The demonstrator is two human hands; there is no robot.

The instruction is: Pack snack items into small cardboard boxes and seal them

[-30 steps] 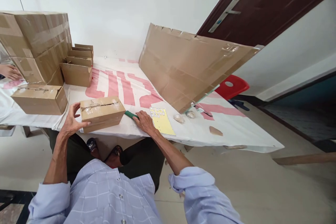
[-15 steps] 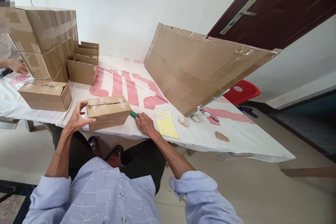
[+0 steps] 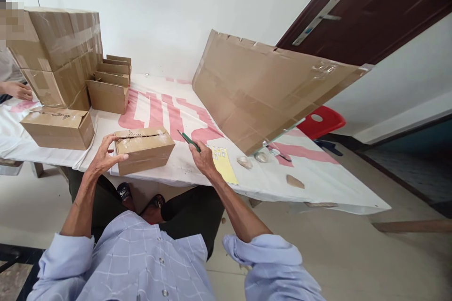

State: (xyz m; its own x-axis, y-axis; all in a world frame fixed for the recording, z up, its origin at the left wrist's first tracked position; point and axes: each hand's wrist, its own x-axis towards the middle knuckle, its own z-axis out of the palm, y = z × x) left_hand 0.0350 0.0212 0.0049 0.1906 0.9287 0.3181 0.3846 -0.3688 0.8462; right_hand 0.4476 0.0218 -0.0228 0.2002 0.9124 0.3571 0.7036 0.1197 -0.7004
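A closed cardboard box (image 3: 145, 155) sits near the table's front edge, its top seam split open by a narrow gap. My left hand (image 3: 105, 156) grips the left end of this box, thumb along the front side and fingers at the top corner. In my right hand (image 3: 202, 156) is a green-handled knife (image 3: 190, 141), held just above the table to the right of the box. The thin blade points up and left, away from the cardboard. Right beside that hand lies a yellow sheet (image 3: 224, 169) with small white labels on it, partly covered by the wrist.
Another closed box (image 3: 58, 127) rests at the left, before stacked large cartons (image 3: 60, 51) and several open small boxes (image 3: 109, 96). A big cardboard panel (image 3: 261, 84) leans at the right near tape rolls (image 3: 261, 157). A co-worker's hand (image 3: 17, 90) shows at far left.
My right hand has lifted the knife from beside the box's right end, moving it up and right with the blade now showing. My left hand stays on the box.
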